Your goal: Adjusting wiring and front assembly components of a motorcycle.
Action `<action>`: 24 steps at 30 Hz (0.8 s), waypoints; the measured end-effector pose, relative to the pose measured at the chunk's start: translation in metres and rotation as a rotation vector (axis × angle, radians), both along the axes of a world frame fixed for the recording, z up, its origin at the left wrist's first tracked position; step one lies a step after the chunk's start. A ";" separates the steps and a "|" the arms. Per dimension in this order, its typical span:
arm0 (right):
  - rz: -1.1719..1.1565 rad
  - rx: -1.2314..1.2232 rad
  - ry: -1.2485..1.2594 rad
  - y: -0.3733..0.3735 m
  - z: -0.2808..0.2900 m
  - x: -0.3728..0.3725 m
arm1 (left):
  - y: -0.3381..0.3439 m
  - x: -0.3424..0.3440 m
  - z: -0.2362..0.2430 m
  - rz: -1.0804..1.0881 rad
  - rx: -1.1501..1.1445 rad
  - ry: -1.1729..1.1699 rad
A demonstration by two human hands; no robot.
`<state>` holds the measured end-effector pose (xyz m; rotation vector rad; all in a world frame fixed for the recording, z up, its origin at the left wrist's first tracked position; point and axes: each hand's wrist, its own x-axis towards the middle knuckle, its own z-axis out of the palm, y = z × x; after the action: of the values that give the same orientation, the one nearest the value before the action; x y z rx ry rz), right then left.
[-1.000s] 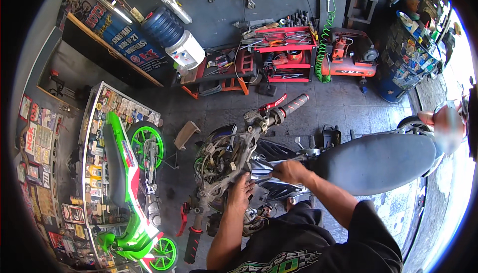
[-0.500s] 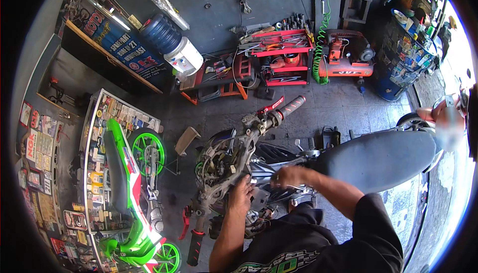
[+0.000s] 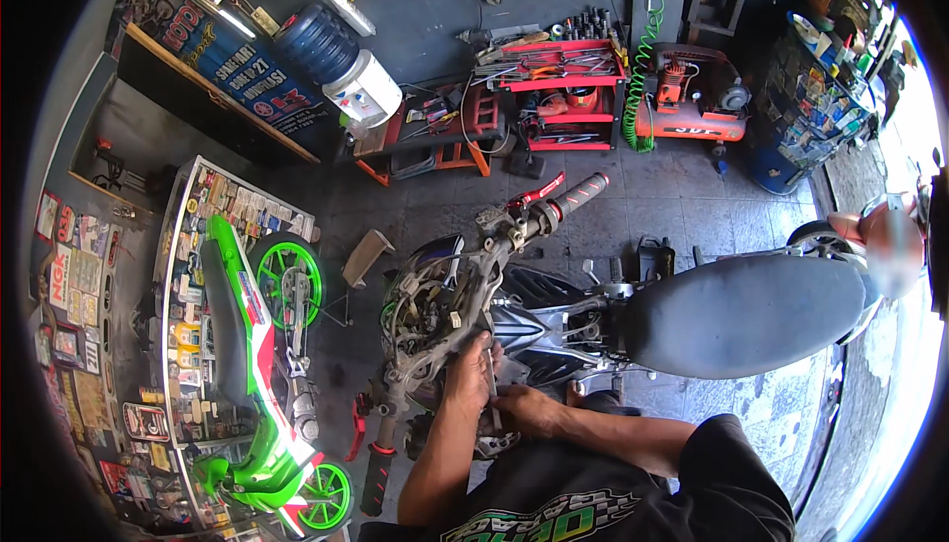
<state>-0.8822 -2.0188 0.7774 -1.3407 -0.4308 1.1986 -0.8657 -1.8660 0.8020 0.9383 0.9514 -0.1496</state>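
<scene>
A partly stripped motorcycle stands in front of me, its bare handlebar [image 3: 478,290] and exposed wiring [image 3: 410,320] at the left and its long dark seat [image 3: 741,317] at the right. My left hand [image 3: 469,374] is closed beside the steering head, just behind the handlebar. Close by, the curled fingers of my right hand [image 3: 526,410] grip the lower end of a slim grey metal bar [image 3: 491,372]. The bar's upper part runs along the left fingers. Its exact kind is unclear, and my hands cover part of it.
A green and white motorcycle body [image 3: 259,364] stands at the left by a glass display case [image 3: 176,275]. Along the far wall are a water dispenser [image 3: 364,87], a low bench [image 3: 425,139], a red tool cart [image 3: 568,83], a red compressor [image 3: 692,125] and a blue drum [image 3: 781,162].
My right hand has moved left and toward me, from above the bike's centre to beside my left hand. The grey bar now shows between the hands. The view has shifted slightly.
</scene>
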 end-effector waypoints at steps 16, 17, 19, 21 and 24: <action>0.110 -0.428 -0.288 -0.048 0.018 0.080 | 0.001 -0.004 0.001 -0.024 0.014 0.032; 0.080 -0.423 -0.210 -0.038 0.021 0.059 | 0.003 -0.004 -0.007 -0.024 0.028 0.031; -0.049 -0.259 -0.014 -0.017 0.024 0.023 | 0.002 -0.002 -0.002 -0.033 -0.010 0.024; -0.250 -0.058 0.404 -0.001 0.041 0.003 | 0.001 -0.001 -0.001 -0.017 -0.074 -0.009; -0.226 -0.013 0.517 -0.003 -0.003 -0.006 | -0.001 -0.002 -0.002 -0.001 -0.082 -0.036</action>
<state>-0.8880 -2.0220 0.7744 -1.0072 0.0959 1.2997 -0.8672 -1.8666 0.8003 0.8630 0.9047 -0.1707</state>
